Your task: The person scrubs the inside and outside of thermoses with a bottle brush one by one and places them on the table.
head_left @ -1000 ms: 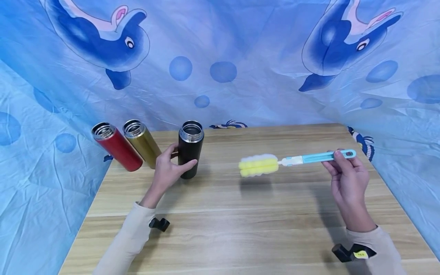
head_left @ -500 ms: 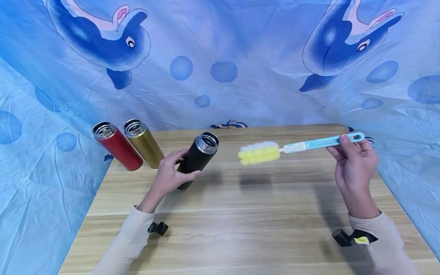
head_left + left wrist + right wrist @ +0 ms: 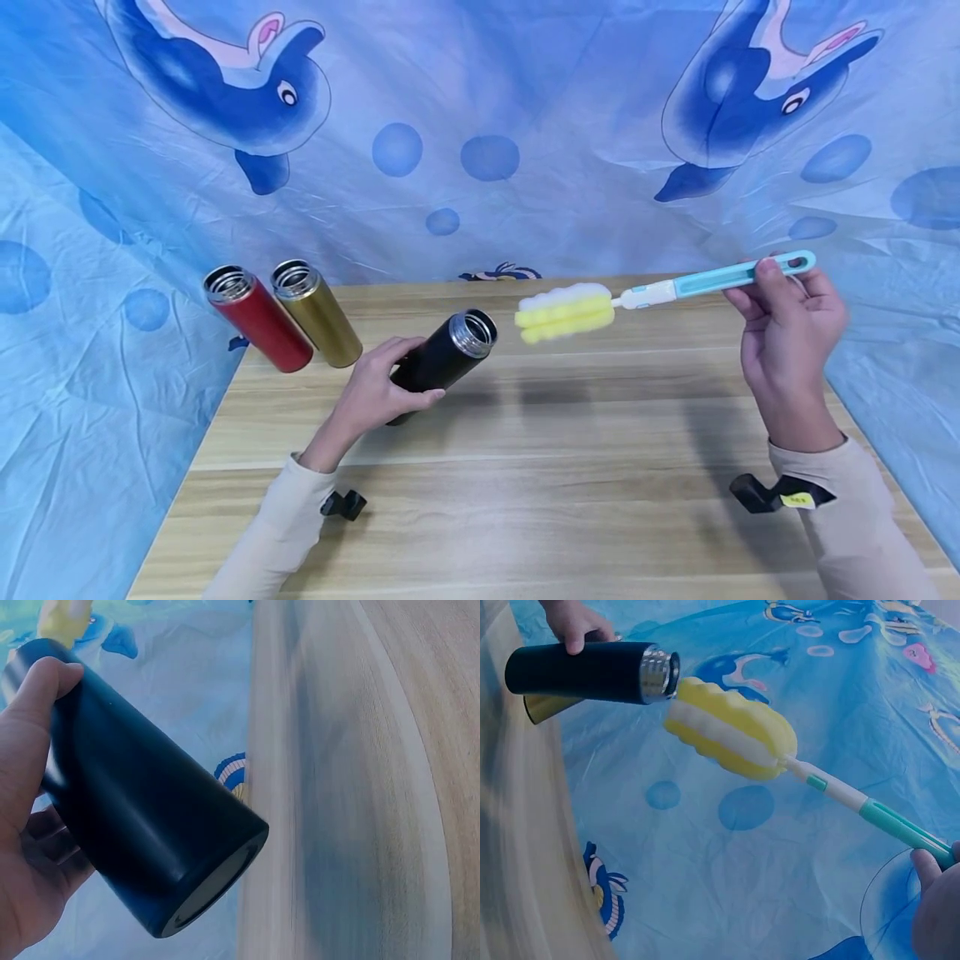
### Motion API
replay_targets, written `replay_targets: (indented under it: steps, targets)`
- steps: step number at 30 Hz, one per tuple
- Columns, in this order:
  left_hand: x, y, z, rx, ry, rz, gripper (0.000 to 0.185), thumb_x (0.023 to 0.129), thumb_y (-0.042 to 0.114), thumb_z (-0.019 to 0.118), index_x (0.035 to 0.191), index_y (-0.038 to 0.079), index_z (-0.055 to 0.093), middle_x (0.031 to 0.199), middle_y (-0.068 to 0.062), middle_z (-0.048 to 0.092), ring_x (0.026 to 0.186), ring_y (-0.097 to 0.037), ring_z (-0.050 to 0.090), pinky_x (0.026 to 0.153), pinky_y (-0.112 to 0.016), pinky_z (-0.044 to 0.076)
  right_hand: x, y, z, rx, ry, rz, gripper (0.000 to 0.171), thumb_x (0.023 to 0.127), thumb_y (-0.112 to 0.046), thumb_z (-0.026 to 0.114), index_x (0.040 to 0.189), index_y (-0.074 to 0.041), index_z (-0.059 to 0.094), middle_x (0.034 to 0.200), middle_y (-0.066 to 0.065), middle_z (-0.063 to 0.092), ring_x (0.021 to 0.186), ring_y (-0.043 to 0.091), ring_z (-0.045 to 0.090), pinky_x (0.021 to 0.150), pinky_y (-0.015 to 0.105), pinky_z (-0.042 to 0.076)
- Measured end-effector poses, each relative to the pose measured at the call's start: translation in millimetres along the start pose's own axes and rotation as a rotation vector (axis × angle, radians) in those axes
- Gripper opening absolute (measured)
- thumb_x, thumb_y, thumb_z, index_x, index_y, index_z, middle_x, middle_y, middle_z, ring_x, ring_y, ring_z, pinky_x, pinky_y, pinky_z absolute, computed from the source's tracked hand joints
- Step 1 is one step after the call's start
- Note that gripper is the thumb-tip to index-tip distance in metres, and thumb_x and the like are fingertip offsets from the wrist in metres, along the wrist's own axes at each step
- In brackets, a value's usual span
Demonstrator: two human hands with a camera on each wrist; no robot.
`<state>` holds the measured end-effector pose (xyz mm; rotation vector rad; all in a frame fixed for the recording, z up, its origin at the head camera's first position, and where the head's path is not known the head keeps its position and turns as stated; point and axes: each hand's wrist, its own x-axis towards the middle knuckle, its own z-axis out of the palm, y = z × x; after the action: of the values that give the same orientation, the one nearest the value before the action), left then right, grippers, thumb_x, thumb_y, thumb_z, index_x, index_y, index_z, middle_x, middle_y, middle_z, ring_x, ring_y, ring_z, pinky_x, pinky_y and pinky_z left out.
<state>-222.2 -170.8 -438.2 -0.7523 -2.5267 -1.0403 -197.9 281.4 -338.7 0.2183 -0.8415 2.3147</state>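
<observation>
A black vacuum flask (image 3: 435, 360), lidless, is gripped round its body by my left hand (image 3: 381, 385). It tilts with its steel mouth up and to the right; in the left wrist view the flask's base (image 3: 214, 889) is raised off the table. My right hand (image 3: 795, 350) pinches the blue handle of a bottle brush (image 3: 716, 278) near its looped end. The brush's yellow and white sponge head (image 3: 566, 312) hangs in the air just right of the flask's mouth, apart from it in the head view. In the right wrist view the sponge (image 3: 731, 731) appears close to the flask's rim (image 3: 671, 675).
A red flask (image 3: 258, 321) and a gold flask (image 3: 318, 315), both open at the top, stand side by side at the table's back left. The wooden table (image 3: 525, 508) meets a blue dolphin-print cloth (image 3: 555, 217) at the back and sides.
My left hand has lifted the black flask and tipped its mouth rightward. The brush in my right hand has risen, its handle end moving up and to the right.
</observation>
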Motion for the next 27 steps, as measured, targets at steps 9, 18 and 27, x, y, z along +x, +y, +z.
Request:
replay_targets:
  steps: [9, 18, 27]
  targets:
    - [0.6, 4.0, 3.2, 0.009, -0.073, -0.019, 0.072, 0.066, 0.043, 0.094, 0.127, 0.013, 0.069, 0.116, -0.002, 0.07, 0.101, -0.018, 0.066, 0.081, -0.043, 0.059, 3, 4, 9, 0.033, 0.021, 0.029, 0.015, 0.086, 0.022, 0.065, 0.099, 0.021, 0.057, 0.078, 0.027, 0.067, 0.062, 0.032, 0.072, 0.056, 0.034, 0.059]
    - [0.1, 7.2, 7.4, -0.008, -0.097, -0.001, 0.073, 0.066, 0.044, 0.094, 0.127, 0.012, 0.07, 0.117, -0.002, 0.07, 0.1, -0.017, 0.066, 0.079, -0.041, 0.059, -2, 10, 16, 0.046, -0.052, 0.069, 0.014, 0.089, 0.022, 0.062, 0.102, 0.02, 0.056, 0.084, 0.03, 0.07, 0.066, 0.032, 0.074, 0.059, 0.035, 0.059]
    - [2.3, 8.2, 5.9, 0.003, -0.134, 0.028, 0.07, 0.067, 0.046, 0.093, 0.126, 0.016, 0.071, 0.12, 0.0, 0.07, 0.103, -0.016, 0.066, 0.081, -0.04, 0.059, -4, 13, 13, 0.011, -0.12, 0.057, 0.015, 0.088, 0.025, 0.06, 0.102, 0.02, 0.057, 0.085, 0.031, 0.071, 0.068, 0.034, 0.075, 0.06, 0.037, 0.06]
